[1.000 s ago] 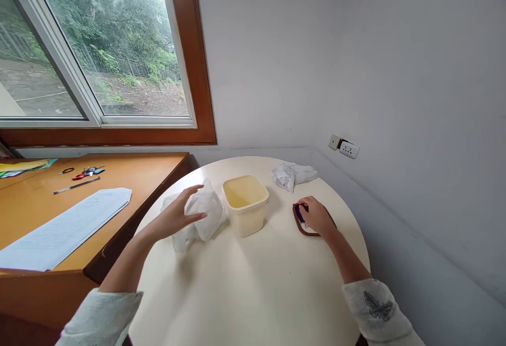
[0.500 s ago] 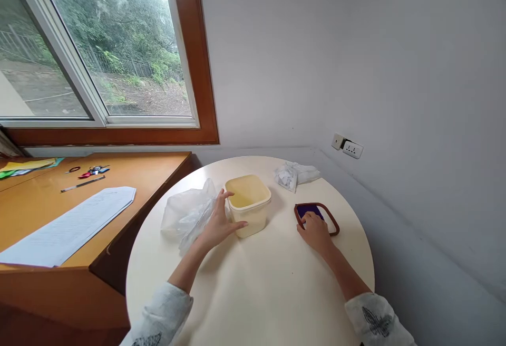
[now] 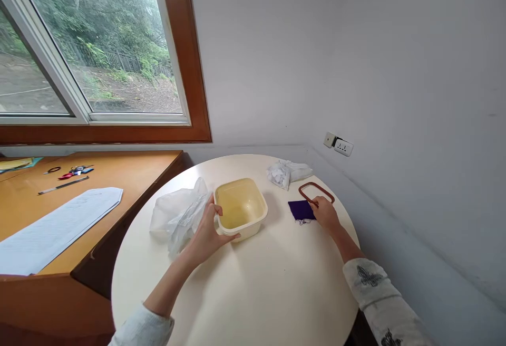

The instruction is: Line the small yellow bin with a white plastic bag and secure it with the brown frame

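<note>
A pale yellow plastic container (image 3: 242,211) is tilted toward me, its open top and inner floor showing. My left hand (image 3: 208,235) grips its left side, fingers at the rim and thumb along the near wall. My right hand (image 3: 326,213) pinches the near edge of a brown rounded rectangular frame (image 3: 331,197), which is raised at a slant. Whether a clear panel fills the frame I cannot tell. Just left of that hand, a dark purple piece of cloth (image 3: 301,210) with a frayed near edge lies flat on the table.
A crumpled clear plastic bag (image 3: 179,214) lies left of the container on the round white table (image 3: 256,293). Another bag with white scraps (image 3: 280,173) is at the back. An orange-brown desk (image 3: 130,169) on the left bears papers (image 3: 63,224), a pen (image 3: 63,185) and keys (image 3: 77,171).
The container has tipped toward me in my left hand. My right hand has lifted the brown frame off the purple cloth and moved it away from me, uncovering the cloth.
</note>
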Demonstrator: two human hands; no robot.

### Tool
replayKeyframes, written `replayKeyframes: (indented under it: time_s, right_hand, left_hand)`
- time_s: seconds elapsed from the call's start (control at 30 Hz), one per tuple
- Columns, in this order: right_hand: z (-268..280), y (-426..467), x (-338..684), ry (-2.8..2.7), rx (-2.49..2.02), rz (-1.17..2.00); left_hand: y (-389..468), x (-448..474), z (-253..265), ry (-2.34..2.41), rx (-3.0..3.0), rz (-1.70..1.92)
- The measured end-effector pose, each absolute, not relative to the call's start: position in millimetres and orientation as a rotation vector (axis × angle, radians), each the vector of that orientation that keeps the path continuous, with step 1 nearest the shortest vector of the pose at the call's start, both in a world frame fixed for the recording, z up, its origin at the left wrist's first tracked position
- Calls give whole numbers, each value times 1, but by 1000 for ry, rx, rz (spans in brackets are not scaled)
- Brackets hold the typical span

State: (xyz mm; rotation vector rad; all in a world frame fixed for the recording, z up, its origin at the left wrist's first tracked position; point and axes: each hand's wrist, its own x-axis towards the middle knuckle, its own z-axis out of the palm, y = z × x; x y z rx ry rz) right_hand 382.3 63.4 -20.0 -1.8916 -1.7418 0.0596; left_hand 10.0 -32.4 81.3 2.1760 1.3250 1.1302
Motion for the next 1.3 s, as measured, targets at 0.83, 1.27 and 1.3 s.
replayKeyframes:
  time_s: [0.83,1.27,1.3]
  right_hand:
    - [-18,33,308,-1605,-1625,595]
    - [16,18,288,-777,-1010,1431]
    - [17,16,287,-682,-934,1480]
  left_hand:
    - [-66,7,74,1341,2492,1013]
    - [-69,-2,57,1279,2475,1171]
    - [-70,-2,56,1276,2479,1183]
